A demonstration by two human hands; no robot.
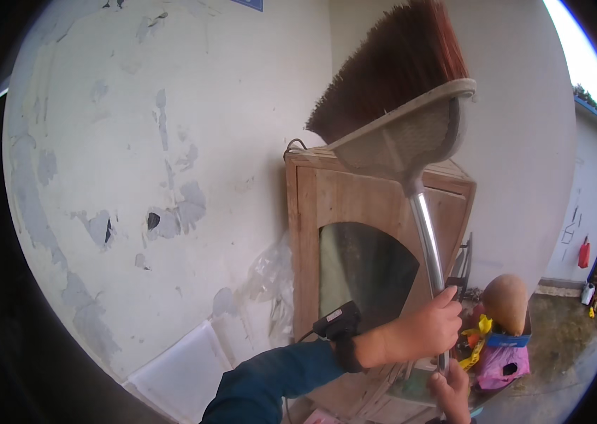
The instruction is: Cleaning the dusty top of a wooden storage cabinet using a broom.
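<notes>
A broom with dark red-brown bristles (394,69) is raised, its bristle end up and leaning left. A beige plastic head (404,132) joins the bristles to a shiny metal handle (427,233). My left hand (420,326) grips the handle at mid-height, with a black device (338,320) strapped to the wrist below a dark teal sleeve. Just beneath it, my right hand (452,389) is closed around the lower handle, partly cut off by the picture's bottom edge. In this view the broom head overlaps the top of a wooden cabinet (304,233).
Peeling white wall (134,132) fills the left side. Clear plastic sheeting (272,275) hangs beside the cabinet, above a white panel (182,365). At right, a large tan gourd-like object (508,302) rests in a blue box (510,339), over a pink plastic bag (502,365).
</notes>
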